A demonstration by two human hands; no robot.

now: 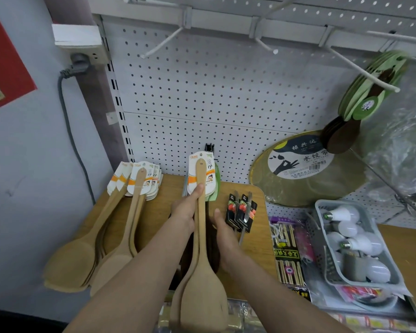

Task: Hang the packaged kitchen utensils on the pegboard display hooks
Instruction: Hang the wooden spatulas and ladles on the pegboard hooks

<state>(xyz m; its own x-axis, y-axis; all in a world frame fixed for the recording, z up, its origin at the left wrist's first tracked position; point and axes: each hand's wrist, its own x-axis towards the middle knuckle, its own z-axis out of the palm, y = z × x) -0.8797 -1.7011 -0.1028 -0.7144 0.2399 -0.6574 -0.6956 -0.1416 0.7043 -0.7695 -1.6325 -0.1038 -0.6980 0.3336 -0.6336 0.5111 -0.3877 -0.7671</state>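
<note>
Two spatula piles (120, 212) left, bulb basket (380, 260) right

A pale grey-blue wall (29, 188) filled the left side, with a red poster (3, 56) fixed to it at the upper edge. A white power strip (82, 44) sat high beside a dark upright post (99, 104), and a grey cable (69, 131) ran from its plug down the wall. A white perforated back panel (202, 92) rose behind a wooden shelf (159, 200) with a rounded corner. To the right, a second wooden surface (408, 251) lay lower down. Even, soft light covered everything.
</note>
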